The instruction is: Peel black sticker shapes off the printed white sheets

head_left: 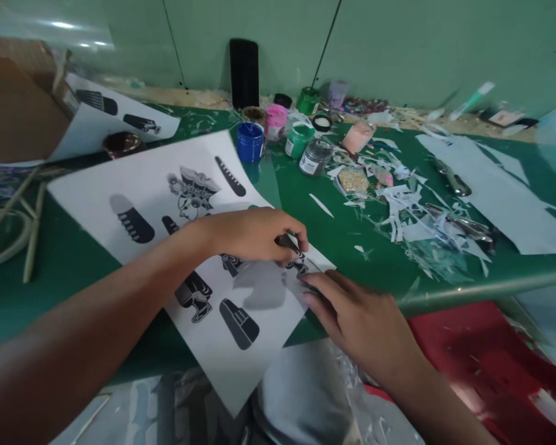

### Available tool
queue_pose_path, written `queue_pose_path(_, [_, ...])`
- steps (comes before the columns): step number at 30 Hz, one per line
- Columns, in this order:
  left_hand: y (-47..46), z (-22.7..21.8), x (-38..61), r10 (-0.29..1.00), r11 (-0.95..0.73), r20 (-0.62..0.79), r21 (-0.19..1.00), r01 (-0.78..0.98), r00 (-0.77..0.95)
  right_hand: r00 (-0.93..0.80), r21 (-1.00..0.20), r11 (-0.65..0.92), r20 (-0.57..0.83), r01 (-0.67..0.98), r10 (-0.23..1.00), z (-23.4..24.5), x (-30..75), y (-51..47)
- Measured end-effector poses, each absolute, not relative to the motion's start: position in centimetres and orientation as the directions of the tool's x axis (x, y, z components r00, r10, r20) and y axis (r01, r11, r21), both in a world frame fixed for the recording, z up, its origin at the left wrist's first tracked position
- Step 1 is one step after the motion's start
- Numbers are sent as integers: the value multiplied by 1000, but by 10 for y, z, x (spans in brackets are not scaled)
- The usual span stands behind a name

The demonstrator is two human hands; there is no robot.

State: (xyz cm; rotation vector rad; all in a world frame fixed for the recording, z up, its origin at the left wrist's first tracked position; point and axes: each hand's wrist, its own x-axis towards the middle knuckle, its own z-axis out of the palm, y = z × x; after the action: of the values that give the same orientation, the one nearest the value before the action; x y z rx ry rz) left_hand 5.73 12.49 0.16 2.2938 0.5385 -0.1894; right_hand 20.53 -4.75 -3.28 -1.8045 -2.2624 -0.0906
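Note:
A large white sheet [152, 266] printed with dark grey figures lies across the table, and its near corner hangs over the front edge. My left hand [259, 235] reaches across the sheet with its fingers curled together. Something small and dark [288, 242] shows between the thumb and fingers; its kind is mostly hidden. Just beneath these fingertips is a small printed figure [299, 267] near the sheet's right edge. My right hand [356, 309] pinches that edge between thumb and fingers, close to the left fingertips.
Paint jars, among them a blue jar [249, 142] and a grey jar [315, 156], stand behind the sheet. A black phone [244, 73] leans on the wall. Paper scraps [417, 216] and metal tools [467, 228] lie at right. A cardboard box [23, 105] stands at left.

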Motion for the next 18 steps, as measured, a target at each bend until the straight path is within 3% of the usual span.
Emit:
queue_pose_path(6, [125,-1,56,298,-487,-300,769,415,906,-193,-122,221,207,968,959,-33,203,-46])
queue_pose_path(10, [123,-6,57,382,-618,-192,673,405,904,-165,-110,195,236,975,958,-32,203,-44])
queue_pose_path(13, [121,-9,57,377,-713,-132,590,379,917,-122,-79,143,227,987,966,-28,203,-42])
queue_pose_path(18, [120,-10,58,368,-731,-126,573,370,921,-57,32,51,226,998,972,-20,202,-35])
